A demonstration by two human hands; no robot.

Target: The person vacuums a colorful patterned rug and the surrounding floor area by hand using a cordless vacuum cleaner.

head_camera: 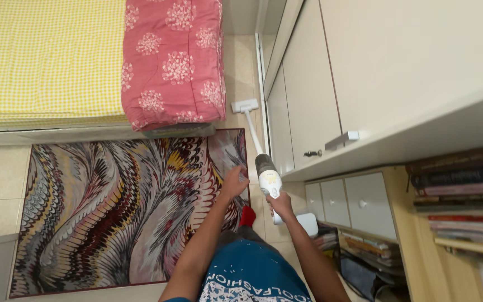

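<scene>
My right hand [280, 206] grips the handle of a white stick vacuum cleaner [268, 174]. Its tube runs forward to a flat white floor head [245, 105], which rests on the tiled floor between the bed and the cabinet. My left hand [235, 181] reaches down over the right edge of a swirl-patterned rug [113, 207]; it looks to be touching or pinching the rug's edge, though the fingers are hard to make out. A red sock [247, 216] shows below, beside the rug.
A bed with a yellow checked sheet [46, 56] and a folded pink floral quilt [171, 61] lies ahead. White cabinet doors [308, 89] and drawers [353, 201] stand on the right, with stacked books [459, 190] on shelves. The tiled strip between bed and cabinet is narrow.
</scene>
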